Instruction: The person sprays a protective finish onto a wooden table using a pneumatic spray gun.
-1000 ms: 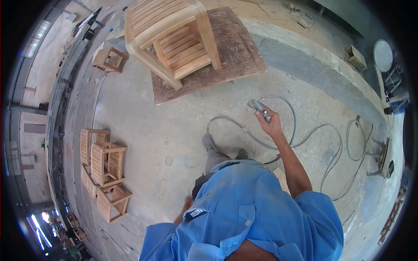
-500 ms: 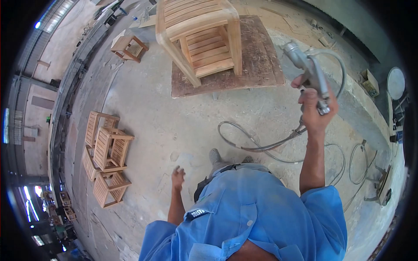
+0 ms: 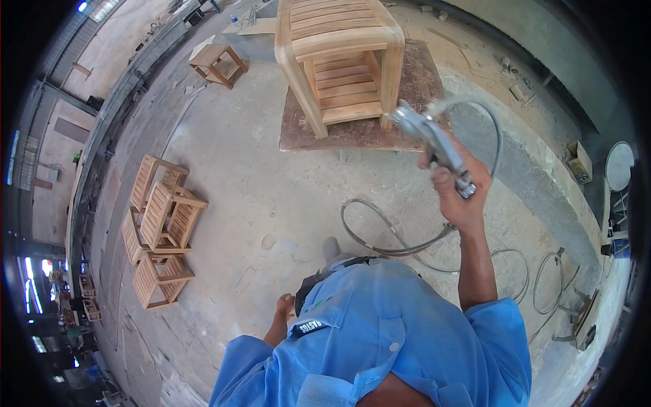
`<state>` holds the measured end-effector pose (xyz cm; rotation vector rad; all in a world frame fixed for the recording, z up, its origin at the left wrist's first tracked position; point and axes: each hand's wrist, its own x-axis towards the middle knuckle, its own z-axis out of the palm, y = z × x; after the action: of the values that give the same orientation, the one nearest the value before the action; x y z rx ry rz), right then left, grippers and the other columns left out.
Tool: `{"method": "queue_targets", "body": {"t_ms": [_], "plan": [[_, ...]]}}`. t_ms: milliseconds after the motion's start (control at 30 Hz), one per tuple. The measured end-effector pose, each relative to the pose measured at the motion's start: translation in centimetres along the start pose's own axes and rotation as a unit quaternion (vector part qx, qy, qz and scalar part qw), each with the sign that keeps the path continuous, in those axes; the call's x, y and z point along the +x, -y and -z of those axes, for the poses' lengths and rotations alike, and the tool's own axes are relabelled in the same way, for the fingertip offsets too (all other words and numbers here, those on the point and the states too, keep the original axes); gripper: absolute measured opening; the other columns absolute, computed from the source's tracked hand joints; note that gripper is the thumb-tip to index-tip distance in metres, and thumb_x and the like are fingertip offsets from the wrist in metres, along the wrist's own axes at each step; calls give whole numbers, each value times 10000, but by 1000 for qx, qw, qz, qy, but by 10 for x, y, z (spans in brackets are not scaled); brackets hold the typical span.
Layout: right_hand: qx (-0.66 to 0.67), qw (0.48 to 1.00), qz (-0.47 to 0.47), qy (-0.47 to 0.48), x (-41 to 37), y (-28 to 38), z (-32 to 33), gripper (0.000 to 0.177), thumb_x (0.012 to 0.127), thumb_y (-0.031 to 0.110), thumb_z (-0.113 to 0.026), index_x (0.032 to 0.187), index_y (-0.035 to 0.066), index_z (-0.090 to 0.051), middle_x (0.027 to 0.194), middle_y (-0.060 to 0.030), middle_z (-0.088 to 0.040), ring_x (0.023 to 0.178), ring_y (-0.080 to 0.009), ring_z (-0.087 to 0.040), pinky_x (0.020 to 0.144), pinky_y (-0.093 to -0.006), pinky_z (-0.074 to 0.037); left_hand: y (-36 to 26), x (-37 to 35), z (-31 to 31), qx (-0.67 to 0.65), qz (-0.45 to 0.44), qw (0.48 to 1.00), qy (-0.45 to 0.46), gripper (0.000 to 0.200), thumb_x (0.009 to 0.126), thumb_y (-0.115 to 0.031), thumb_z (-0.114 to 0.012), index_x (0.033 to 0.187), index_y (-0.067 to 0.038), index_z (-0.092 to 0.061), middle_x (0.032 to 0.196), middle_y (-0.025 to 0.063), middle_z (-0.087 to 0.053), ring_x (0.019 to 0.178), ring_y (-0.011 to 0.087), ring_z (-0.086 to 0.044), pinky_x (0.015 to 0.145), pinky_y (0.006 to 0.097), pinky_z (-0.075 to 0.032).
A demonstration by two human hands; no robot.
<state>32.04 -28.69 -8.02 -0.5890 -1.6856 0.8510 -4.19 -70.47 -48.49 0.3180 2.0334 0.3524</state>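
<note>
My right hand [image 3: 464, 190] is wrapped around the grip of a metal spray gun [image 3: 437, 142], with a grey hose curving off it. The gun's blurred front end points up and left, overlapping the near right leg of a slatted wooden stool [image 3: 349, 44] in this view. That stool stands upright on a worn brown board [image 3: 298, 132], its lower slatted shelf showing between the legs. Low beside my body hangs my left hand [image 3: 285, 304], fingers loosely bent and apart, with nothing visible in it.
Several similar wooden stools [image 3: 159, 217] are piled on the concrete floor to the left. Another small stool [image 3: 220, 64] sits farther back. A looped hose [image 3: 349, 220] trails across the floor toward the right. Along the right runs a low concrete ledge [image 3: 536, 163], with a cardboard box [image 3: 578, 163] nearby.
My right hand and the spray gun have moved left and slightly down, closer to the stool. My left hand has dropped back toward my body. The whole view has shifted a little.
</note>
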Motion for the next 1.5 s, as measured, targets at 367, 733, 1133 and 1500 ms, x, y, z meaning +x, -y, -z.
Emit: {"method": "queue_targets", "body": {"t_ms": [367,733,1133,1500], "plan": [[-73,997,19,30,-11,-96,-90,526,802,183,-794,1267,13,-617,816,-172,-698,650,-155,-651,606,-296,-498,40,-17,-17,-152,-9,988,-41,518,813,-283,-608,1310,-157,-536,1079,63,-609,1001,240,-587,842,549,-440],[-251,932,-214,149,-120,-181,-114,510,840,367,-737,1243,67,-648,907,-229,-707,805,-287,-721,707,-327,-534,72,-31,-6,-156,-18,987,-35,513,820,-288,-615,1301,-125,-537,1042,79,-613,961,244,-582,794,519,-466],[-70,997,4,-26,36,0,-93,520,823,149,-783,1285,1,-597,960,-158,-725,813,-141,-683,700,-277,-530,-32,-24,41,-216,69,973,-32,542,832,-262,-590,1350,-131,-496,1168,92,-605,1040,253,-615,839,513,-461],[-29,994,-104,-32,-10,-23,-85,506,837,170,-761,1284,-4,-599,872,-97,-719,729,-94,-633,656,-267,-498,5,25,60,-61,-67,996,19,530,832,-267,-603,1333,-135,-495,1092,75,-626,1078,280,-621,855,568,-468]]}}
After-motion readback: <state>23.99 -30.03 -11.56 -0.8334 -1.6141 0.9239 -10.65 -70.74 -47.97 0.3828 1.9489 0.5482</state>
